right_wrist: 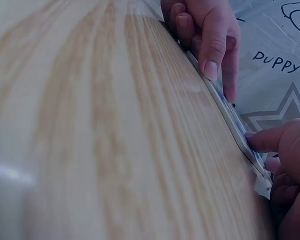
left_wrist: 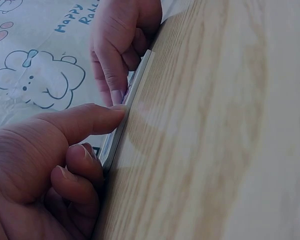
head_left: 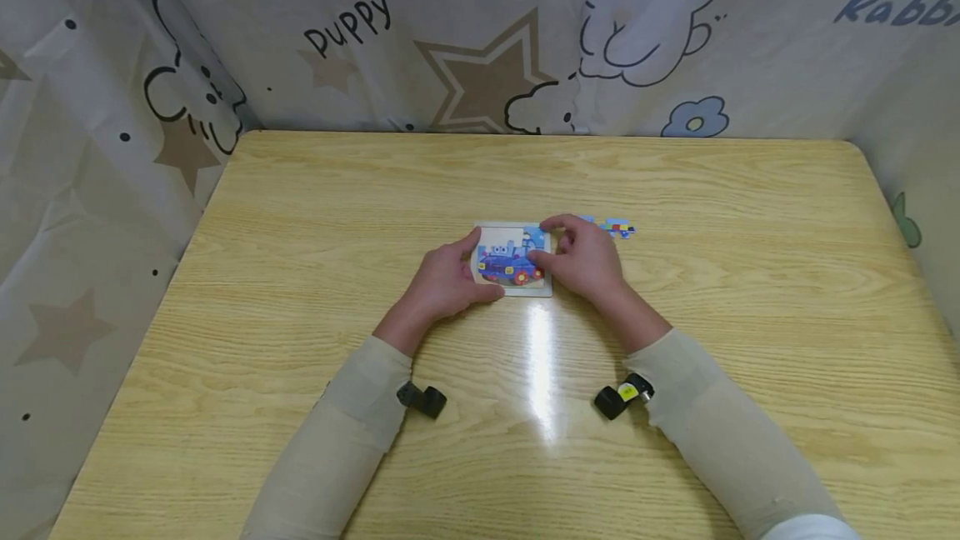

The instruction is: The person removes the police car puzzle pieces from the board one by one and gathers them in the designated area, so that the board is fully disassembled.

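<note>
A small puzzle board (head_left: 513,292) with a light frame and a blue vehicle picture (head_left: 512,265) lies flat on the table. My left hand (head_left: 442,280) grips its left side, thumb along the near edge and a finger at the far left corner. My right hand (head_left: 588,261) is at the right side: the thumb presses on the picture and the index finger touches the far right corner. In the left wrist view, my left thumb rests against the board's edge (left_wrist: 121,125). In the right wrist view, the right thumb touches the picture beside the frame (right_wrist: 232,122).
Colourful puzzle pieces (head_left: 617,228) lie on the wooden table (head_left: 337,207), just beyond the right hand and partly hidden by it. A printed cloth (head_left: 480,40) with stars and cartoon animals hangs behind the table and along its sides.
</note>
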The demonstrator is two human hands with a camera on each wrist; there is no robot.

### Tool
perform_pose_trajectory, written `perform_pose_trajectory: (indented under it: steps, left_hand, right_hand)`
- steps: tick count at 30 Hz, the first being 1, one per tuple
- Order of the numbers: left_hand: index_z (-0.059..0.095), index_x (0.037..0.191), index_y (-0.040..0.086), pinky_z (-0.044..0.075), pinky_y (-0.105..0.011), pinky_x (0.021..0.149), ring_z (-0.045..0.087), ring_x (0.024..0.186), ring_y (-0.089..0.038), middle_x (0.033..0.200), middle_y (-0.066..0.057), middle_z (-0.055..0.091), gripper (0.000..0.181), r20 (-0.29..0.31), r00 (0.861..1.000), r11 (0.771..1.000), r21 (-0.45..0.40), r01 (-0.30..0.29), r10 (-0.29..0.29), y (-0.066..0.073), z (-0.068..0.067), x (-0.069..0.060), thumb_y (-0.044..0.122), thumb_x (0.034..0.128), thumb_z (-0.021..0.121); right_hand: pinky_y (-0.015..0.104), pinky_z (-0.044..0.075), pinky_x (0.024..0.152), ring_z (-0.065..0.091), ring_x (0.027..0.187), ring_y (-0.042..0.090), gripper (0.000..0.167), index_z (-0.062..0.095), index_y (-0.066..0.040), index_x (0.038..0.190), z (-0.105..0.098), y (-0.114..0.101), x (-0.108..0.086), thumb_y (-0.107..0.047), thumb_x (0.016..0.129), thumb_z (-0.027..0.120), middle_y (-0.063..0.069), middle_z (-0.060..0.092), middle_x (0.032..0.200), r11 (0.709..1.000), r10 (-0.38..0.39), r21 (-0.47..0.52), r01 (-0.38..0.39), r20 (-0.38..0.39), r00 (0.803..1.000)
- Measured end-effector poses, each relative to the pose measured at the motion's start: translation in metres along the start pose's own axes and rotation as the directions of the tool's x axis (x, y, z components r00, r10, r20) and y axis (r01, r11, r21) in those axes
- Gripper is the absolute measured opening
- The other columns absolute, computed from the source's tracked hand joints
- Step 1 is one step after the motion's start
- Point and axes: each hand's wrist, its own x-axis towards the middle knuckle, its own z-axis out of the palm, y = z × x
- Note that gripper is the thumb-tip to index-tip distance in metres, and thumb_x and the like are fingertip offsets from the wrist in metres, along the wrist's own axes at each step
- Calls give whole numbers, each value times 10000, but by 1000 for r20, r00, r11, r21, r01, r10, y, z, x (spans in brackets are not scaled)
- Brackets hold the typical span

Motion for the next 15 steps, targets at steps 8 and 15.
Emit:
perform_pose_trajectory:
  steps: [8, 15]
  left_hand:
    - [276, 1589, 148, 383, -355, 1016, 495, 1059, -246, 1362, -142, 563, 1038, 3, 1000, 1000, 5, 4, -4, 0, 0, 1, 349, 768, 879]
    - [288, 1585, 140, 361, -373, 1062, 470, 1183, -200, 1509, -115, 447, 1029, -1, 1000, 1000, 16, -4, 4, 0, 0, 0, 358, 768, 876]
  right_hand:
    - [362, 365, 614, 456, 609, 222, 433, 650, -70, 1180, -2, -1, -1, -296, 848, 813, 45, 502, 688, 1000, 10, -1, -10, 17, 1000]
    - [354, 361, 619, 437, 612, 209, 434, 642, -50, 1175, -4, -1, -3, -269, 843, 815, 36, 478, 697, 1000, -1, 30, 0, 25, 1000]
